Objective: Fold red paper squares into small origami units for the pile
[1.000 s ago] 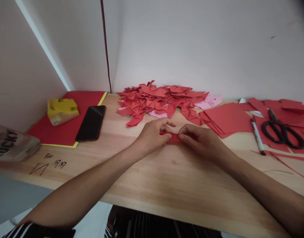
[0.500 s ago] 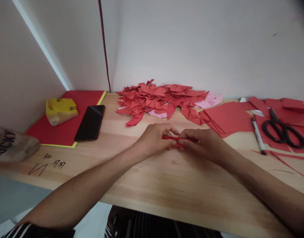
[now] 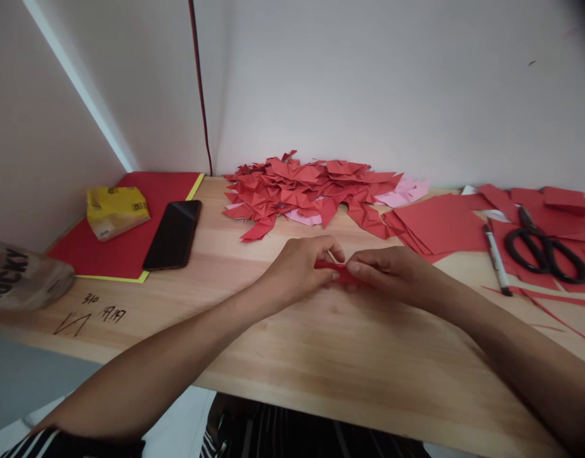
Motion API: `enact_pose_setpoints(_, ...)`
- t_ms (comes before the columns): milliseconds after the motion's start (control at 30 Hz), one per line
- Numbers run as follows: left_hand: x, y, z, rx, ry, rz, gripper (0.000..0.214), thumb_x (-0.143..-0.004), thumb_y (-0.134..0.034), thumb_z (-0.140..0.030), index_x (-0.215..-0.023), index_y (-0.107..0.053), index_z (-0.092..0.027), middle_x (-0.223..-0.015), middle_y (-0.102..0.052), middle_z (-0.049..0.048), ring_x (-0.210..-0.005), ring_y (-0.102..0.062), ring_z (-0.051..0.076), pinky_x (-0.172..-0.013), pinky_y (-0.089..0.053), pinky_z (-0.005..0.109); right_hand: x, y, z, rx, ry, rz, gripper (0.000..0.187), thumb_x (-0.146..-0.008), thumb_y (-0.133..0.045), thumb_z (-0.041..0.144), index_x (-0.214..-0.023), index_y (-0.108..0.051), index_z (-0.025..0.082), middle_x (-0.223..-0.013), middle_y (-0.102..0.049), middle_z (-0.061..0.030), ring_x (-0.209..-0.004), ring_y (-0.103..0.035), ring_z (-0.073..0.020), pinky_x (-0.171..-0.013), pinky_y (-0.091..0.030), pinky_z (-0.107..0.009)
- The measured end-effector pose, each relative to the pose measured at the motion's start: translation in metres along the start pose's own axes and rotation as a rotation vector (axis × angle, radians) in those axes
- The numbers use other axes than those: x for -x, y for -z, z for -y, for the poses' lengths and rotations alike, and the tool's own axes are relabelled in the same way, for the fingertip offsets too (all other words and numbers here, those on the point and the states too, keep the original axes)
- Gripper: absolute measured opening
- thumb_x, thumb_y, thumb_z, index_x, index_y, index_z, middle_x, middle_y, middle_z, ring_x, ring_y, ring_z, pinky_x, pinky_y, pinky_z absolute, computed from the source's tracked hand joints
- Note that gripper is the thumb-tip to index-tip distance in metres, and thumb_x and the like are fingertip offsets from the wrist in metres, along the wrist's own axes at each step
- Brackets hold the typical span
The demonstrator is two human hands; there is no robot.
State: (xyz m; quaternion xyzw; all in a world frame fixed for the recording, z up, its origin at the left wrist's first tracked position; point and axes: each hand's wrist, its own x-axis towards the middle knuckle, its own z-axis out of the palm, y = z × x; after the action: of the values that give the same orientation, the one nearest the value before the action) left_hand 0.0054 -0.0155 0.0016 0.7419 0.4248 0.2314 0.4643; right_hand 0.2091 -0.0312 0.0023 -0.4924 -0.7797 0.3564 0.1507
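Observation:
A small folded piece of red paper (image 3: pixel 339 270) is pinched between both hands, just over the middle of the wooden table (image 3: pixel 292 356). My left hand (image 3: pixel 308 266) grips its left part, thumb below and index finger arched above. On the other side my right hand (image 3: pixel 386 272) closes thumb and fingertips on its right part. Most of the paper is covered by the fingers, so its folds cannot be made out. Behind the hands lies a heap of folded red paper pieces (image 3: pixel 297 191). To its right are flat red paper sheets (image 3: pixel 442 226).
Black-handled scissors (image 3: pixel 545 254) and a white marker (image 3: pixel 497 261) lie at the right, near thin red paper strips (image 3: pixel 559 299). At the left are a phone (image 3: pixel 172 235), a yellow packet (image 3: pixel 117 212), red card (image 3: pixel 116 257) and a brown bag (image 3: pixel 25 277).
My right thumb and fingers have shifted slightly along the red paper, and a little more of it shows between the hands. My left hand stays almost in place.

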Motion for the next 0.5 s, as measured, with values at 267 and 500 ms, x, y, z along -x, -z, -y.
enact_pose_setpoints(267, 0.0047, -0.0046, -0.0019, -0.158, -0.132, -0.013, 0.020, -0.078, -0.054, -0.005, -0.090, -0.057, -0.020, -0.079, -0.070, -0.0014, -0.072, -0.064, 0.015, -0.067, -0.045, 0.025, 0.0005, -0.0084, 0.0007, -0.010, -0.001, -0.112, 0.036, -0.093, -0.048, 0.046, -0.074, -0.062, 0.019, -0.063, -0.051, 0.0017, -0.058, -0.042, -0.0114, -0.054, -0.032, -0.025)
enact_pose_setpoints(500, 0.0045, -0.0038, -0.0016, -0.075, -0.096, 0.065, 0.028, -0.079, -0.044, -0.001, -0.098, -0.053, -0.021, -0.076, -0.069, -0.0020, -0.071, -0.065, 0.013, -0.066, -0.045, 0.024, 0.0011, -0.0078, 0.0007, -0.042, -0.015, -0.087, 0.033, -0.090, -0.053, 0.046, -0.072, -0.059, 0.020, -0.064, -0.053, 0.0014, -0.059, -0.042, -0.0119, -0.055, -0.031, -0.025)
